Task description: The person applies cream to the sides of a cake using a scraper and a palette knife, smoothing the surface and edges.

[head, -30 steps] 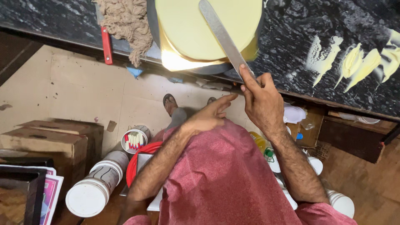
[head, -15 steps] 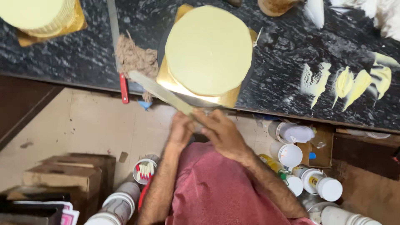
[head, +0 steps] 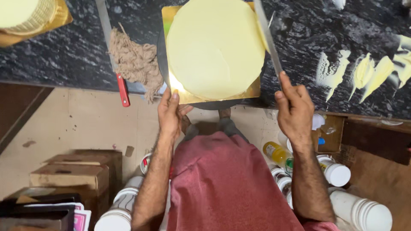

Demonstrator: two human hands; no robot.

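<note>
**Cake on Gold Board: Hand and Tool Positions**

A round cake [head: 215, 47] coated in smooth pale-yellow cream sits on a square gold board [head: 252, 90]. The board rests on a dark round turntable [head: 214, 104] at the near edge of the black marble counter [head: 64, 60].

The left hand [head: 171, 113] is open, with the fingers extended. The fingertips touch the near left corner of the gold board and the turntable rim beneath it.

The right hand [head: 294, 109] is closed around the handle of a long metal spatula [head: 267, 36]. The blade runs away from the hand and lies against the right side of the cake, carrying cream along its edge.

Left of the cake, a tan string cloth [head: 135, 62] lies on the counter, touching a red-handled knife [head: 123, 90] whose handle overhangs the near edge. A second cake [head: 25, 15] on a gold board occupies the far left corner. Cream smears [head: 368, 70] mark the counter toward the right edge.

Below the counter, white jars [head: 338, 173] and cardboard boxes [head: 70, 173] stand on the floor.
</note>
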